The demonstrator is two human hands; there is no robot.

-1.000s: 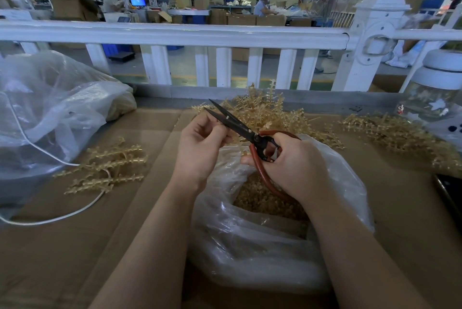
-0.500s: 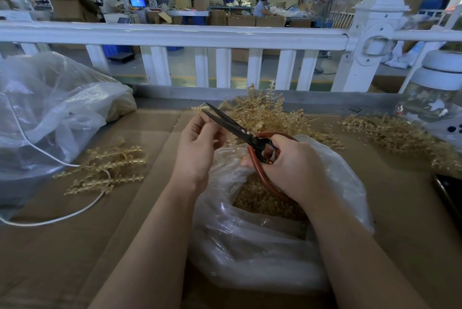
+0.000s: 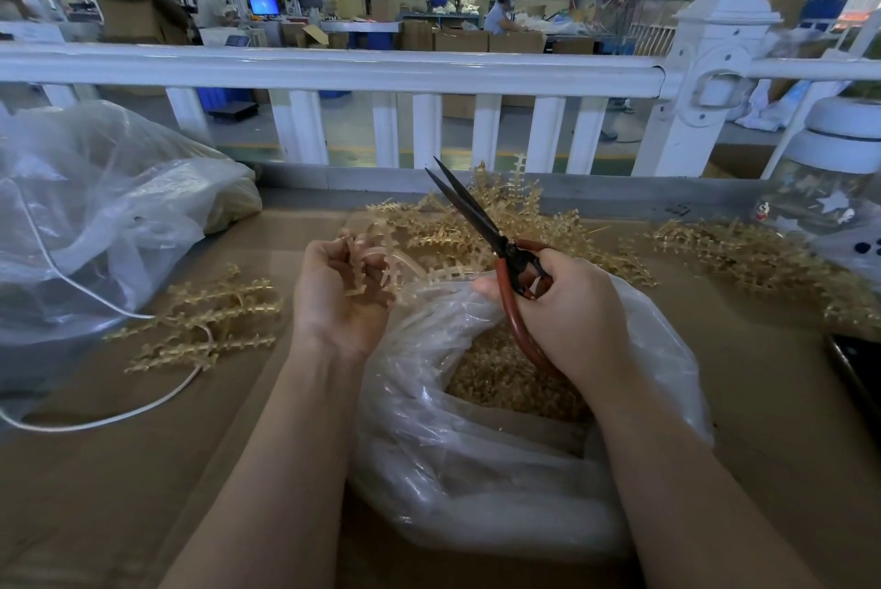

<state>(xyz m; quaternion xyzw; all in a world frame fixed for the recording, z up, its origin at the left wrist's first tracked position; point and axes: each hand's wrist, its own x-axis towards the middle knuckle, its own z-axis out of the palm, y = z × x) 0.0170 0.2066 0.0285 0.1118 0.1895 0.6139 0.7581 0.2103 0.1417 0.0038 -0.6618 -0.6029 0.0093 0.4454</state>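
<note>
My right hand (image 3: pixel 567 316) grips black scissors (image 3: pixel 469 211) by their red handles, blades nearly closed and pointing up and away to the left. My left hand (image 3: pixel 338 297) is turned palm up with its fingers curled round a pale yellow plastic sprue strip (image 3: pixel 381 261) that has small side stubs. Both hands hover over an open clear plastic bag (image 3: pixel 476 459) holding several small yellow cut pieces (image 3: pixel 500 378). The blades are apart from the strip.
A heap of yellow sprue strips (image 3: pixel 476 226) lies behind the bag, another heap (image 3: pixel 753 254) at the right, a few strips (image 3: pixel 205 321) at the left. A big clear bag (image 3: pixel 95 207) and white cord (image 3: pixel 109 417) sit left. A white-lidded jar (image 3: pixel 824 187) stands right; a white railing (image 3: pixel 333 68) runs behind.
The scissors swung away from my left hand, their blades now pointing up and nearly closed. My left hand turned palm up, showing the strip it holds.
</note>
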